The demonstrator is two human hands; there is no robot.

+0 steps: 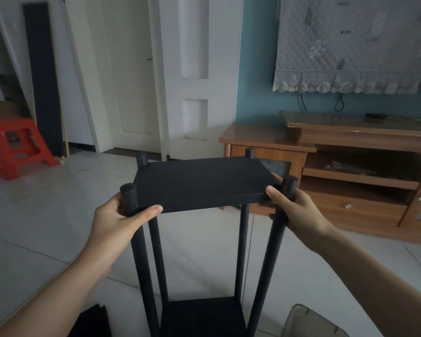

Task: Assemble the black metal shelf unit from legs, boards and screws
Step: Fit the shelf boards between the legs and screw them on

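Nearest you, at six o'clock, a lower board (202,317) sits between the four black legs. Your left hand (114,229) curls round the near-left leg (131,200) at nine o'clock, thumb pressed on the top board (204,182) edge. Your right hand (299,210) wraps the near-right leg (286,190) at three o'clock, thumb on the board's corner. The top board lies flat, centred between the leg tops. Farther off: a red stool (17,147) at ten o'clock, a wooden cabinet (338,152) at two.
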